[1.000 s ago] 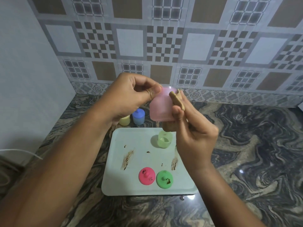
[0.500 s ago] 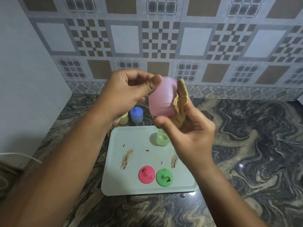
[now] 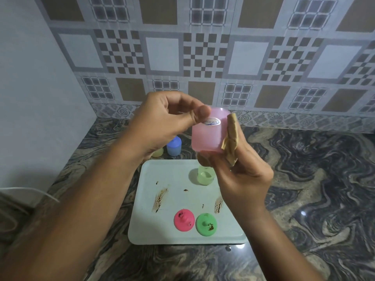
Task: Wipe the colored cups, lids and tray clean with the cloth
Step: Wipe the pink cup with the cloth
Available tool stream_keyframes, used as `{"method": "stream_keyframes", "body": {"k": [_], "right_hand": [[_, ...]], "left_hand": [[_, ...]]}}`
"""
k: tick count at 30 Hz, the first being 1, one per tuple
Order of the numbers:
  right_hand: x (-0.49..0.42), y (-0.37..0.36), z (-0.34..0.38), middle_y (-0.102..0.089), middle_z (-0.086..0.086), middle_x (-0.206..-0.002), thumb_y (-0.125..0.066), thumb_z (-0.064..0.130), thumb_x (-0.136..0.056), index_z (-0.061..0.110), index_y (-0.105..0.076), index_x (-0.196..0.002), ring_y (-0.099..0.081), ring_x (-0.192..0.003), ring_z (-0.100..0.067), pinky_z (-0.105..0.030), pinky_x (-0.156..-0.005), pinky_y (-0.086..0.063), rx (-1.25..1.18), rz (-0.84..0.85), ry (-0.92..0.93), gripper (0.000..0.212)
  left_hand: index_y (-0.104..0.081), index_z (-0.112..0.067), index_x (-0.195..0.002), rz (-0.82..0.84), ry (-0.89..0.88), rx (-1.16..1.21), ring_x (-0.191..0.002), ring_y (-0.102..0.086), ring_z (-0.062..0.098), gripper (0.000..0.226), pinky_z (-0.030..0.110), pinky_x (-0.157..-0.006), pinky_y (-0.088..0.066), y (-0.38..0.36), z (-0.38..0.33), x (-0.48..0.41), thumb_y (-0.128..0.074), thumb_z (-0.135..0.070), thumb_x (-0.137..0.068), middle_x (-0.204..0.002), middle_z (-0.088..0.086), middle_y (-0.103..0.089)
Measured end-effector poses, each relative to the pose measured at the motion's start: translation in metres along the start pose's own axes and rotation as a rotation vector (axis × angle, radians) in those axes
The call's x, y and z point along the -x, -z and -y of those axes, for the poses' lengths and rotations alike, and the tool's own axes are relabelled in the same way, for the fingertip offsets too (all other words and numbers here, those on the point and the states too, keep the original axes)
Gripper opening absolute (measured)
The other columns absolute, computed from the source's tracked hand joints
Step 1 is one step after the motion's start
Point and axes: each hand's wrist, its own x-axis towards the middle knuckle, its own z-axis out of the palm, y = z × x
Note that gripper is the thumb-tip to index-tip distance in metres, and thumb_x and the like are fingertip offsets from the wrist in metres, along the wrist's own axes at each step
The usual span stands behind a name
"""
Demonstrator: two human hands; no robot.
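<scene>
Pink cup (image 3: 207,136) has turned since half a second ago: an oval white label (image 3: 212,121) now faces the camera, where only plain pink wall showed before. Cup is held in the air above the far end of the tray (image 3: 178,173), between both hands.

Left grip (image 3: 162,122): thumb and curled fingers pinch the cup's upper left rim, thumb tip just beside the label.

Right grip (image 3: 243,175): clamped on a folded tan cloth (image 3: 231,140), fingers pressing it flat against the cup's right wall. Thumb sits under the cup's lower edge.

On the tray: small green cup (image 3: 204,176) near the far edge, partly hidden behind the right thumb. Pink lid (image 3: 184,220) and green lid (image 3: 206,223) lie side by side near the front edge, almost touching, both with dark specks. Brown smears (image 3: 160,199) on the tray floor, one left of centre, one beside the right wrist.

Off the tray, on the marbled counter (image 3: 314,189) past its far left corner: blue cup (image 3: 174,147), and a yellow cup (image 3: 157,152) mostly hidden by the left wrist. Patterned tile wall (image 3: 203,57) behind.
</scene>
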Motion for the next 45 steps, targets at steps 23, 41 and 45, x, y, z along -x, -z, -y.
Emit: {"method": "stream_keyframes", "body": {"k": [23,41,45], "right_hand": [[-0.007,-0.01,-0.005,-0.043,-0.03,-0.152,-0.074,0.01,-0.095,-0.001,-0.062,-0.135,-0.047,-0.14,-0.045,-0.052,-0.102,-0.054,0.422,0.18,0.227,0.043],[-0.018,0.0,-0.041,-0.065,-0.001,-0.135,-0.064,0.012,-0.101,0.015,-0.069,-0.13,-0.051,-0.137,-0.002,-0.034,-0.114,-0.046,0.129,0.069,-0.32,0.03],[-0.021,-0.004,-0.073,-0.058,-0.009,-0.142,-0.063,0.018,-0.098,0.011,-0.07,-0.129,-0.058,-0.129,-0.01,-0.041,-0.101,-0.057,0.33,0.097,-0.143,0.033]], "left_hand": [[-0.076,-0.017,-0.085,-0.067,0.024,-0.156,-0.078,-0.074,0.013,0.011,0.026,-0.069,-0.06,-0.008,0.018,-0.01,-0.073,-0.007,-0.085,-0.08,0.001,-0.076],[-0.079,-0.027,-0.088,-0.145,-0.075,-0.515,-0.081,-0.065,-0.009,0.01,0.003,-0.07,-0.046,0.008,0.048,-0.019,-0.082,-0.025,-0.079,-0.08,-0.025,-0.067],[-0.08,-0.017,-0.095,-0.203,-0.11,-0.615,-0.078,-0.068,0.009,0.012,0.022,-0.076,-0.054,0.002,0.094,-0.029,-0.079,-0.018,-0.083,-0.087,-0.004,-0.076]]}}
